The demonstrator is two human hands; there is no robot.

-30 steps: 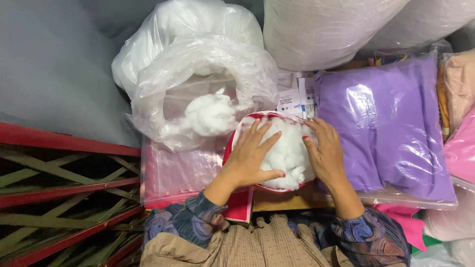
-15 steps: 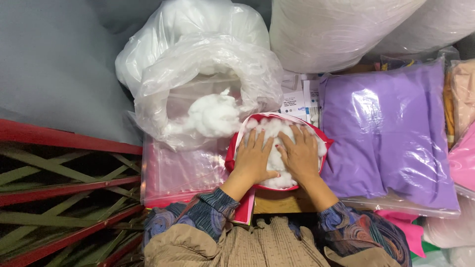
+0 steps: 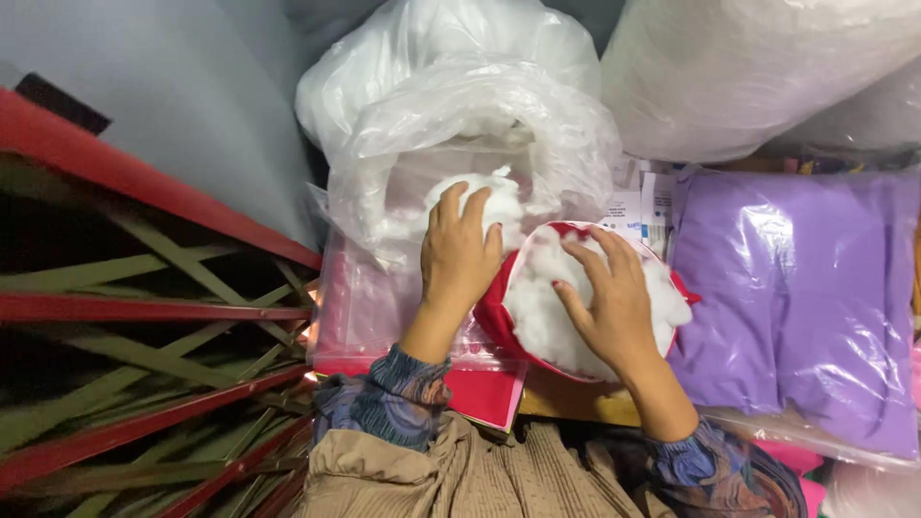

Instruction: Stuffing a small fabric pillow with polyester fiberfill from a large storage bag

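Head view looks down on two bare hands at work over packed goods. Left hand [image 3: 459, 251] reaches into the mouth of a big clear plastic bag [image 3: 451, 125], its fingers curled in a narrow grip around a clump of white stuffing [image 3: 494, 197] just inside the opening. Right hand [image 3: 614, 302] lies spread, grip wide and holding nothing, pressing flat on the white fill [image 3: 537, 307] that bulges out of a red fabric cover [image 3: 491, 321]. That cover sits just below the bag's mouth and between the two hands, resting on a flat clear packet with pink inside [image 3: 369, 321]. Beside it to the right lies a purple cushion in clear wrap [image 3: 796, 307]. Red and green metal bars [image 3: 144, 317] run along the left side.
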